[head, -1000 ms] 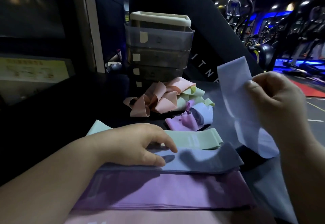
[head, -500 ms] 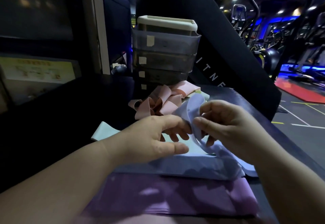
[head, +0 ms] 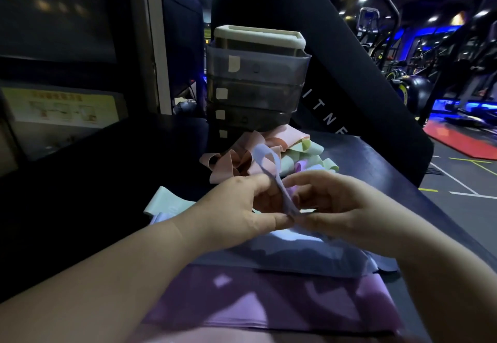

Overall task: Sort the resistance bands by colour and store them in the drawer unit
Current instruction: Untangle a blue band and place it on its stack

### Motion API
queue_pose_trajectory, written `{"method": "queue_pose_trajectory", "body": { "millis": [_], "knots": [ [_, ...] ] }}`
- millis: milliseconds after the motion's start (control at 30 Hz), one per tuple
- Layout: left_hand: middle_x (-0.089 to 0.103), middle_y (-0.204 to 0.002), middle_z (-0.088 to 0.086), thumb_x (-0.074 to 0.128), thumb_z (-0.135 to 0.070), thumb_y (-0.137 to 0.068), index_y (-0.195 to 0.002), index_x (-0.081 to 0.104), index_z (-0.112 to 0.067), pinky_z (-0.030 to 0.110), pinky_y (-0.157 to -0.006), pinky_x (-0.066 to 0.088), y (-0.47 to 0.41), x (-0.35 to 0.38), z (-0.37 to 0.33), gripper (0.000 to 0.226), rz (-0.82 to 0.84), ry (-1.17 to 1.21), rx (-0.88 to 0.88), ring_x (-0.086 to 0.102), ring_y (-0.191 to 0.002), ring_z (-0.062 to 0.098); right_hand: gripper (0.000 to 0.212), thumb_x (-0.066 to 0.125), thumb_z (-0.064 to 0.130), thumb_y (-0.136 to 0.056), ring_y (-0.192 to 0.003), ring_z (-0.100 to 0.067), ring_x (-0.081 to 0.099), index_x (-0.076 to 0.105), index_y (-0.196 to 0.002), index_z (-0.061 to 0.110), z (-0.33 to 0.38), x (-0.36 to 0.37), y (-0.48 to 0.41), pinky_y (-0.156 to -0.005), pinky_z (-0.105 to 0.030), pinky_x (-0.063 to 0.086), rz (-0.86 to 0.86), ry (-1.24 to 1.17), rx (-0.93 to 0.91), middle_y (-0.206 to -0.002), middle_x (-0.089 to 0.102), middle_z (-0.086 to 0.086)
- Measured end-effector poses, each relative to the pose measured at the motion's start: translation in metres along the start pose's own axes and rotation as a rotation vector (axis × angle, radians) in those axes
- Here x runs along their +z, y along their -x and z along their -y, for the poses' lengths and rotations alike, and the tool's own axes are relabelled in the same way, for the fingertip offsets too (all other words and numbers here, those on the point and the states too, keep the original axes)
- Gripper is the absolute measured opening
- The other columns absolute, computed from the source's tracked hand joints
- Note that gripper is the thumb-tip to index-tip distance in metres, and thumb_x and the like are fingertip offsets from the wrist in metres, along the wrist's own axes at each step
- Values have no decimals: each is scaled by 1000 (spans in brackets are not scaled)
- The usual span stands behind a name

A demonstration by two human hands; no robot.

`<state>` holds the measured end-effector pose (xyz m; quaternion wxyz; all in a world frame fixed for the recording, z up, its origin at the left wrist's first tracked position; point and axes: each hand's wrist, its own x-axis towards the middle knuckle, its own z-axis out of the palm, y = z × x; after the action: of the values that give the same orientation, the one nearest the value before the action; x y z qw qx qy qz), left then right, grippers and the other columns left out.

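Both hands meet at the centre of the frame and pinch one pale blue band (head: 271,173). Our left hand (head: 242,208) nips its lower end between thumb and forefinger; our right hand (head: 341,205) curls its fingers round the same end from the right. The band stands on edge, its long axis running up the frame and away from us, with a loop at the top. Directly below the hands lies the flat blue stack (head: 309,259), long axis left to right, so we judge the band must be turned crosswise and lowered; both hands are equally near. Lower in the frame lies a flat purple band (head: 269,305); a green band (head: 164,200) shows at centre left. Above the hands sits the unsorted pile (head: 231,162), at the foot of the drawer unit (head: 255,79), on a dark counter (head: 376,165). Gym machines (head: 457,79) fill the upper right.
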<state>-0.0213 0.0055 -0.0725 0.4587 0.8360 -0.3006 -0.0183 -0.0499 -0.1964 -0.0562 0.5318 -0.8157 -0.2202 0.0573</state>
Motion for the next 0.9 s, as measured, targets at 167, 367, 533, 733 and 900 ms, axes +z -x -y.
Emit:
{"method": "queue_pose_trajectory", "body": {
  "millis": [167, 367, 533, 733, 900],
  "knots": [
    [70, -89, -4, 78, -20, -78, -93, 63, -23, 17, -74, 53, -2, 0, 3, 21, 32, -2, -15, 67, -83, 9, 76, 80, 16, -69, -83, -2, 63, 46, -109, 71, -2, -9, 6, -75, -18, 51, 2, 521, 12, -99, 59, 27],
    [65, -88, -13, 76, -26, -80, -90, 60, -27, 12, -72, 48, -1, 2, 5, 19, 98, -169, 11, 62, -81, -2, 51, 76, 7, -74, -62, 2, 56, 65, -112, 40, -7, -3, -1, -60, -10, 40, -218, 640, -57, -72, 61, 24],
    [64, -80, -13, 76, -31, -79, -74, 68, -24, 17, -64, 51, -1, 1, 2, 12, 34, -85, -2, 63, -67, 1, 36, 81, 12, -67, -67, 2, 59, 67, -78, 43, -7, -4, -2, -61, -8, 41, -515, 697, -201, -68, 65, 16],
    [57, -92, -15, 76, -39, -77, -94, 70, -34, 14, -76, 46, 1, 0, 3, 19, 186, -321, 92, 52, -92, 1, 30, 76, 4, -69, -67, -10, 60, 72, -90, 26, -6, -19, 1, -66, -28, 47, -837, 857, -305, -78, 66, 11],
    [50, -107, -22, 81, -50, -66, -115, 54, -44, 17, -84, 44, 6, 0, 0, 56, 355, -452, 85, 48, -98, -2, 19, 65, 9, -78, -73, -17, 59, 72, -93, 19, -4, -39, 6, -69, -23, 44, -1028, 887, -320, -90, 66, 1]
  ]
}}
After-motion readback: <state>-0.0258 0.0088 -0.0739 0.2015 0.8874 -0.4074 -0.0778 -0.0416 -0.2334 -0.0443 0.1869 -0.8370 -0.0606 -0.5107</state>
